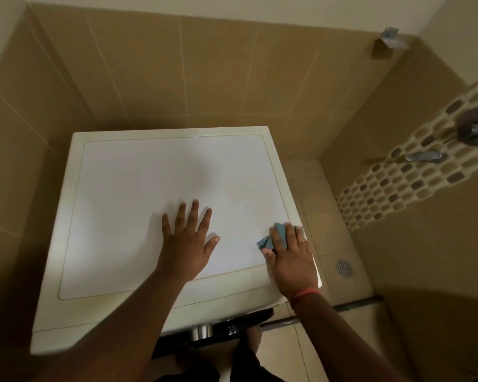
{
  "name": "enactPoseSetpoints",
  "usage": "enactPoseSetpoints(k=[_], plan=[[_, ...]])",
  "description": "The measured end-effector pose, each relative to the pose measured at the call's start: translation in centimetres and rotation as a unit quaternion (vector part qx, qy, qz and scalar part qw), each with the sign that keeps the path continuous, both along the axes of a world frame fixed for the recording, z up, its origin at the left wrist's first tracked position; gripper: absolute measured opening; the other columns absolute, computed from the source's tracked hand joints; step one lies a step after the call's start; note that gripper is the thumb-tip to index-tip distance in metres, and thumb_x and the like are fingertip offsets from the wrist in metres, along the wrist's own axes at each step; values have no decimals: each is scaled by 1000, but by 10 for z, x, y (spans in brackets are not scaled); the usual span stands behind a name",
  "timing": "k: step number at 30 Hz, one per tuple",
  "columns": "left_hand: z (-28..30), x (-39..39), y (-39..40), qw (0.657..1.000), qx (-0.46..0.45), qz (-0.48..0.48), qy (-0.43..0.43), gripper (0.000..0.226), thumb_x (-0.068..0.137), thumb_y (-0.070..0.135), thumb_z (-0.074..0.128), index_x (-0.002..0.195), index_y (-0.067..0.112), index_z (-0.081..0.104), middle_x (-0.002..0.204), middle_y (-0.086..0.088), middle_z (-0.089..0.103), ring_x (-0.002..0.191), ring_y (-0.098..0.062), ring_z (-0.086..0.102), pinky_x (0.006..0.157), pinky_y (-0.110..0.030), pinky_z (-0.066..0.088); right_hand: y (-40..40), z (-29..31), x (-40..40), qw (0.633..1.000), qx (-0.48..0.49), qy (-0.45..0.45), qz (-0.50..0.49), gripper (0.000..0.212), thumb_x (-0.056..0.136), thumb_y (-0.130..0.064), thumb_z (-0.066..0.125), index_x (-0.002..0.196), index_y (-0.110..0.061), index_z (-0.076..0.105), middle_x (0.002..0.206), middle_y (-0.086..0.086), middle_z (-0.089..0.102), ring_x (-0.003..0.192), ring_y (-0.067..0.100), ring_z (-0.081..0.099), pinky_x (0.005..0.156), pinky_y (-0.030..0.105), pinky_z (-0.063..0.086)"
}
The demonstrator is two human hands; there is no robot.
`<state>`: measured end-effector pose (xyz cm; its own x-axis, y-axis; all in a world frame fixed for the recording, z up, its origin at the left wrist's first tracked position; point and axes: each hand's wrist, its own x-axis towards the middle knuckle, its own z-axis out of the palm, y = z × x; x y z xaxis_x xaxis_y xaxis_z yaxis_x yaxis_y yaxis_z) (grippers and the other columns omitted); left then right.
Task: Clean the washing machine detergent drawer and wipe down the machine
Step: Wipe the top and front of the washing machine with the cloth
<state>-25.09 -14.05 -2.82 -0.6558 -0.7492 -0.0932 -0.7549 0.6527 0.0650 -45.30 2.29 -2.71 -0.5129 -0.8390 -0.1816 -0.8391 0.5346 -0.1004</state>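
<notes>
The washing machine [160,172] stood against the tiled wall, its flat white top filling the middle of the head view. The left hand [186,244] lay flat on that top with fingers [193,213] straight and spread apart, bracing. The right hand [290,257] pressed a blue cloth [276,234] onto the near right corner of the top, its fingers lying over the cloth and pinning it down. The cloth looked soft, light and crumpled, likely to bunch unless held under a flat palm. The top looked hard, smooth and probably slick. The detergent drawer could not be seen from here. A floor drain [344,267] sat just right of the machine.
</notes>
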Motion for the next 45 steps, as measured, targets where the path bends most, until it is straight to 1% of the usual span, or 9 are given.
enactPoseSetpoints(k=[9,16,23,26,30,34,37,42,45], plan=[[9,-36,0,1000,-14,12,-12,78,93,66,0,156,24,21,163,-14,17,148,-41,18,113,-67,18,-26,-12,27,984,-25,-22,173,66,98,-63,28,155,-31,19,164,7,11,151,31,7,120,51,17],[12,-45,-3,998,-32,44,-32,75,95,65,5,157,24,15,164,-13,11,150,-41,10,114,-66,14,-42,-7,-29,997,-34,4,64,65,100,-59,26,154,-24,24,162,15,16,150,38,11,120,54,18],[14,-47,-6,997,-32,63,-37,73,97,63,5,157,23,14,164,-14,10,150,-40,8,114,-67,14,-72,-5,-15,964,-43,-62,254,64,97,-62,21,154,-34,18,164,6,10,152,31,2,121,52,17],[16,-47,-13,995,-37,79,-43,72,97,62,4,157,23,9,165,-13,4,150,-40,3,115,-66,10,-87,-7,-51,981,-68,-44,174,61,96,-57,26,151,-30,32,159,11,24,148,34,16,117,50,28],[17,-50,-19,994,-36,95,-42,73,96,63,1,157,24,7,165,-12,2,151,-39,1,116,-65,10,-101,-8,-58,994,-53,-16,99,67,96,-60,22,151,-23,33,160,16,22,148,39,13,120,53,20],[16,-56,-22,994,-24,106,-29,73,97,62,5,157,22,14,164,-14,9,150,-40,8,114,-66,16,-102,-9,-21,966,-47,-60,246,66,96,-61,20,155,-30,18,164,7,7,151,33,-2,121,53,15],[16,-58,-27,994,-17,106,-27,73,97,62,6,157,22,17,164,-14,12,150,-40,11,113,-67,17,-115,-14,-35,950,-66,-45,301,57,101,-52,24,154,-32,19,163,7,16,151,32,6,121,50,21],[15,-54,-38,992,-13,119,-32,73,96,64,8,157,24,13,164,-12,8,150,-39,8,114,-66,16,-144,-20,-75,989,-106,-14,105,50,99,-29,47,148,-22,41,156,19,31,145,42,22,118,52,25],[12,-51,-40,990,-2,135,-34,74,96,63,2,157,23,16,164,-13,12,150,-39,9,114,-66,16,-160,-21,-52,987,-115,-28,105,48,100,-27,46,148,-21,42,158,16,26,147,41,14,118,55,23]])
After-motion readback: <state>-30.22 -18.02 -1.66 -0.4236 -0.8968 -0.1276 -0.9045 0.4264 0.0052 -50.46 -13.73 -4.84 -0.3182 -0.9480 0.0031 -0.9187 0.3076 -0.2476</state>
